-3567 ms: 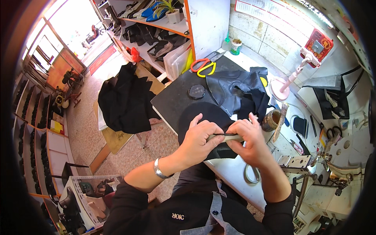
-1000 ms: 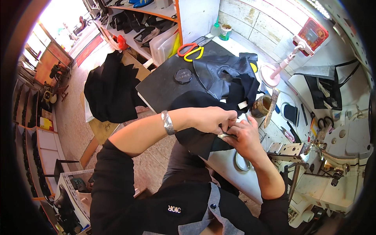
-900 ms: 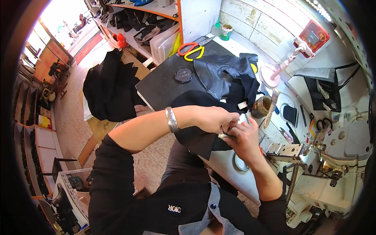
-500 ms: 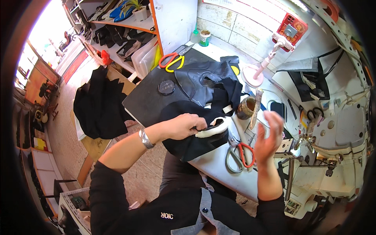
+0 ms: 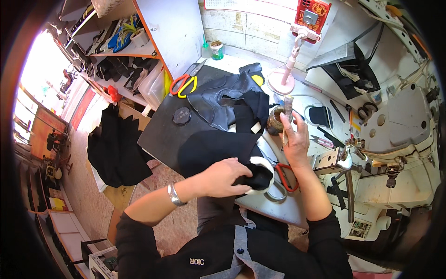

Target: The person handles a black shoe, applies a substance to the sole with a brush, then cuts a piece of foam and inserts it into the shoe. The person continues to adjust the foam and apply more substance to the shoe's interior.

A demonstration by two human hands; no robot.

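Note:
My left hand is closed on a black fabric piece near its opening. A thick white band rims that opening, which faces up at the table's front edge. My right hand has its fingers round a crusted, stick-like brush. The brush stands upright against a brown-stained jar; whether its lower end touches the tabletop is hidden by my fingers. Scissors with red and grey handles lie between my hands, partly covered by the white-rimmed piece.
A dark board carries black leather pieces, a round black lid and red-and-yellow scissors. A pink phone stand rises behind the jar. To the right is a sewing machine; black cloth hangs at left.
My right hand has moved left and down and taken hold of the brush. My left hand has turned the white-rimmed piece so its opening faces up. The whole view has shifted.

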